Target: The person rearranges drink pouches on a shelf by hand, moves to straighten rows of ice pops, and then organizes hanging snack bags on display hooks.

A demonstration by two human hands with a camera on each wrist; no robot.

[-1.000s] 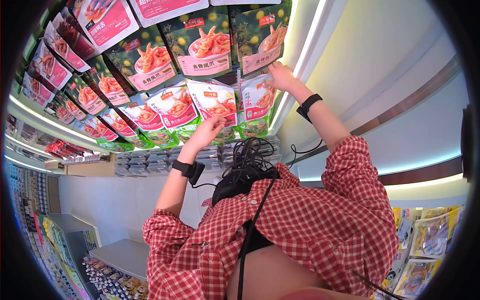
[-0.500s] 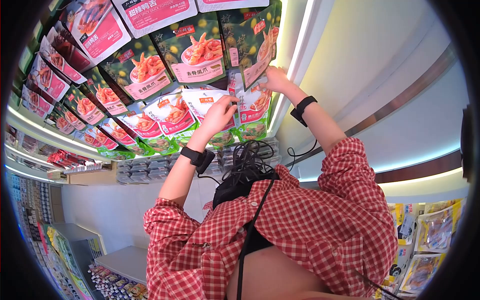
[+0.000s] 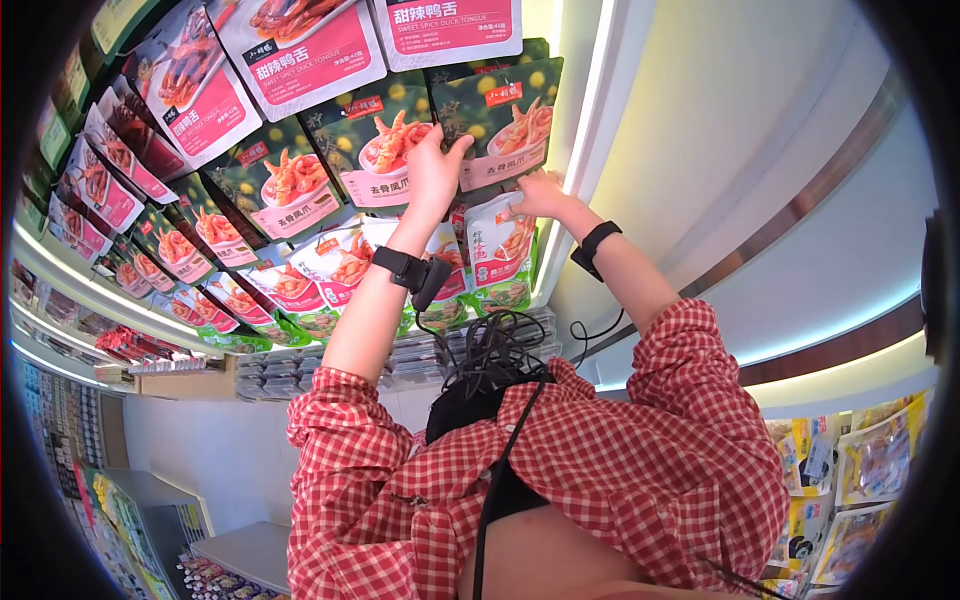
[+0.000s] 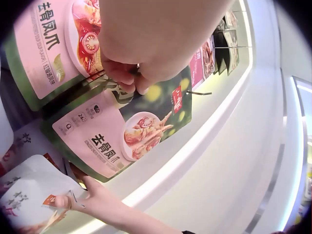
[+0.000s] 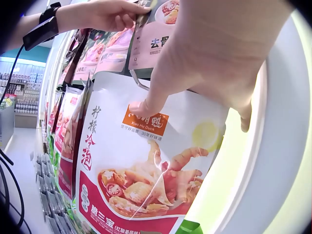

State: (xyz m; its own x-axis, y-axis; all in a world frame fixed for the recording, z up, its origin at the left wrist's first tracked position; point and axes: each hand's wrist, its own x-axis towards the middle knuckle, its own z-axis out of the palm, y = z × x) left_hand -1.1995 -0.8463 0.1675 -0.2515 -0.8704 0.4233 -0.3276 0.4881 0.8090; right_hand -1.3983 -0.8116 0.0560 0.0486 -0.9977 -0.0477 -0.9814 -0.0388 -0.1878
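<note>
At the rack's right end hangs a dark green snack bag (image 3: pixel 512 130) with a pink lower panel. My left hand (image 3: pixel 437 172) pinches this bag's left edge; the left wrist view shows thumb and fingertips closed there. Below is a white snack bag (image 5: pixel 141 178) with a red label and a picture of chicken feet. My right hand (image 3: pixel 545 195) holds the white bag near its top, the thumb on the orange logo in the right wrist view. In the left wrist view the white bag's top bends under the right thumb. The right hand's other fingers are partly hidden.
More green bags (image 3: pixel 290 180) and pink bags (image 3: pixel 315 65) hang in rows to the left and above. A metal hook (image 4: pixel 200 93) sticks out beside the green bag. Clear plastic boxes (image 3: pixel 300 372) are stacked below. A lit white wall (image 3: pixel 690 120) curves along the right.
My left hand has moved up from the white bags to the green bag's left edge. The green bag, tilted half a second ago, now hangs flatter. My right hand has shifted slightly down.
</note>
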